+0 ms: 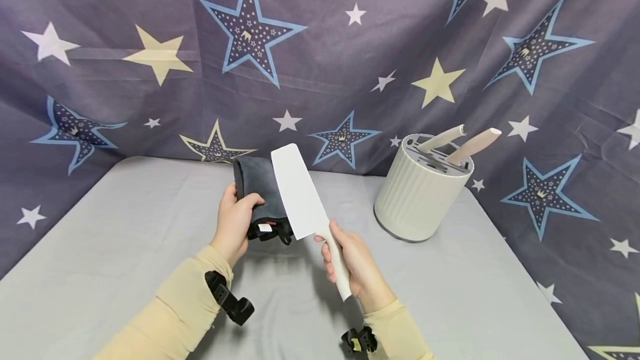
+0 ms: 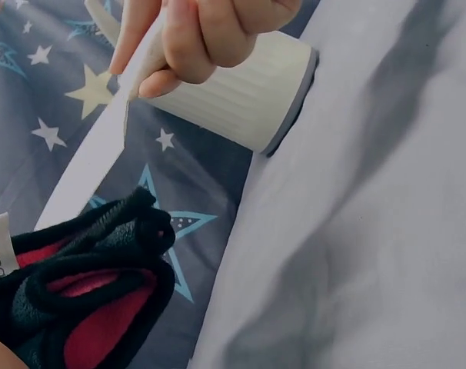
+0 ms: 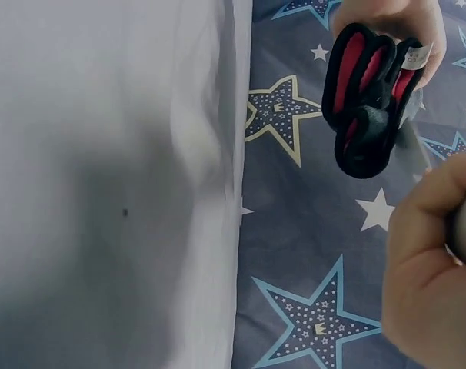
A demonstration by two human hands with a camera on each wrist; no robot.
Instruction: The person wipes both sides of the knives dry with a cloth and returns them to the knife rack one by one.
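My left hand (image 1: 236, 220) grips a folded dark grey cloth (image 1: 265, 190), its thumb lying across the front. In the left wrist view the cloth's (image 2: 102, 300) folds show a red inner side, black edging and a white label. My right hand (image 1: 356, 263) holds a cleaver by its pale handle (image 1: 337, 265), fingers curled round it. The white, broad blade (image 1: 299, 190) points up and to the left, its flat in front of the cloth's right edge. Whether blade and cloth touch is hard to tell. Both hands are above the table.
A ribbed cream knife block (image 1: 417, 193) stands at the back right of the grey-covered table (image 1: 125, 226). Two knife handles, one whitish (image 1: 440, 139) and one pinkish (image 1: 472, 146), stick out of its slotted top. Behind hangs a star-patterned curtain (image 1: 325, 60).
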